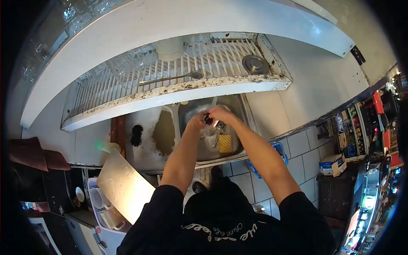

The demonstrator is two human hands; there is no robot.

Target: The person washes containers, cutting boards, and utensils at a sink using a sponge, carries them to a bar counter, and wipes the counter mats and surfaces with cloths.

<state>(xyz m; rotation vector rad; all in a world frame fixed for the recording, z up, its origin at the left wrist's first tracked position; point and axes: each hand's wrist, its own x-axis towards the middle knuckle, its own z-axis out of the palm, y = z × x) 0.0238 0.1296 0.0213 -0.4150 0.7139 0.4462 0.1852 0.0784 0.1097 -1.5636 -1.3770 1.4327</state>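
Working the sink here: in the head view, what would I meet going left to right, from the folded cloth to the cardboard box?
Brown cloth → black object on the sink's drainboard → left hand → right hand → blue-and-white box.

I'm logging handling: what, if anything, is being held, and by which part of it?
A small dark object is between the left grip and right grip, seemingly held; by which part cannot be told.
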